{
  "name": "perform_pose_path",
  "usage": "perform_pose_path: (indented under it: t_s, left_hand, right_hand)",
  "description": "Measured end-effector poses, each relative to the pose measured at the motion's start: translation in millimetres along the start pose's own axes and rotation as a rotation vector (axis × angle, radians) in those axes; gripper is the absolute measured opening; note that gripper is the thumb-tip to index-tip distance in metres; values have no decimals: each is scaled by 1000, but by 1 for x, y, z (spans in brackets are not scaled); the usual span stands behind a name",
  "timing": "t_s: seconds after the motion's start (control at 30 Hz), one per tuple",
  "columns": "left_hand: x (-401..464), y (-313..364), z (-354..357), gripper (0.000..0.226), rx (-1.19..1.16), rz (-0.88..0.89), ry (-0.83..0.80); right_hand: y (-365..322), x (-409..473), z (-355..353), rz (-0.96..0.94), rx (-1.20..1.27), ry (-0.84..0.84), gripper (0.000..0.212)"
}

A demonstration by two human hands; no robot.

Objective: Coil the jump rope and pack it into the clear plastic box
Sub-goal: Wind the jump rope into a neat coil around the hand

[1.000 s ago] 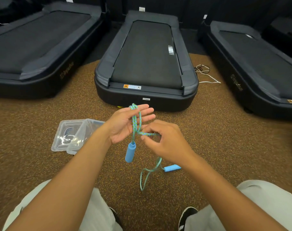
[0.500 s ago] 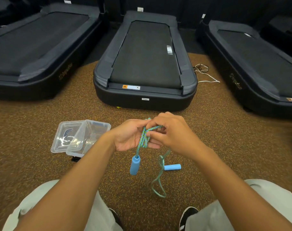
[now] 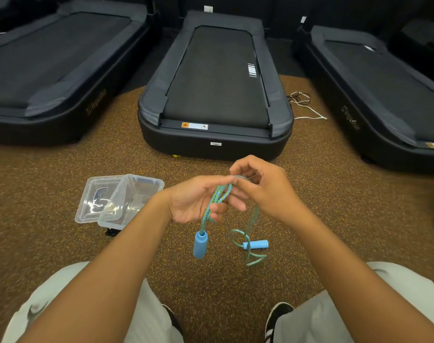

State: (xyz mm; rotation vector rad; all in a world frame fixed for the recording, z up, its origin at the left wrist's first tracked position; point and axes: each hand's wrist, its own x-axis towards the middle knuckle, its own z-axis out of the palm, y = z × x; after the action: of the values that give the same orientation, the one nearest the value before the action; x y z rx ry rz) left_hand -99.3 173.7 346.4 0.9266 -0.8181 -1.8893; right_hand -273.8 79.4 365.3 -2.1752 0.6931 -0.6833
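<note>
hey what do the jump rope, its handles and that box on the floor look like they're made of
Jump rope: braided cord, green-blue flecked weave, probably nylon or cotton.
Hanging handle and floor handle: matte light blue, rounded ends, likely foam or soft rubber.
Box: clear glossy plastic; the carpet shows through.

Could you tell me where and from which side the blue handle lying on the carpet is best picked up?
Grip the lying handle across its middle, coming from above. It rests flat on the carpet, its long axis left to right, rope leaving its left end, so thumb and fingers can close on its near and far sides.
</note>
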Motion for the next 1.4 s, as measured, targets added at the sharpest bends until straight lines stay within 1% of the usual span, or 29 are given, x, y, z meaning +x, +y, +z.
perform_pose_path:
  t_s: [0.1,0.2,0.27,0.37,0.43,0.5,0.57,0.6,0.7,0.8,0.93,1.0,1.07,1.23,1.4]
  left_hand:
    - [-1,0,1,31,37,36,40]
    - [-2,1,2,28,15,47,43]
    - [-3,2,4,28,1,52,28]
    - [-3,3,9,29,-44,76,5]
    - [-2,3,10,30,-66,96,-16]
    - [-2,2,11,33,-80,128,-22]
    - [-2,2,10,35,-100,174,-9]
    - [-1,3,10,36,-112,198,4]
    - [-1,6,9,39,-170,252,43]
    - [-3,10,5,45,-186,293,70]
    - [-5,14,-1,58,-224,310,85]
    - [-6,15,-1,64,-251,320,95]
    - [-7,16,-2,68,-281,325,101]
    - [-8,17,-8,72,-305,343,126]
    - [-6,17,-14,74,-305,350,177]
  right_hand:
    - [8,2,2,45,112,19,15]
    - [16,3,6,94,138,21,12]
    - [22,2,10,113,156,8,13]
    - [27,-3,16,150,183,-14,23]
    - [27,-6,19,143,182,-49,30]
    - [28,-9,23,146,186,-92,40]
    - [32,-12,29,207,171,-111,48]
    - [34,-13,33,238,153,-111,46]
    - [37,-18,46,285,109,-142,26]
    - [30,-24,58,263,127,-213,22]
    - [30,-30,69,226,50,-313,28]
    - [25,-32,71,231,-10,-361,20]
    - [20,-32,69,218,-35,-394,21]
    - [9,-34,68,193,-102,-440,19]
    - [5,-35,64,125,-183,-449,28]
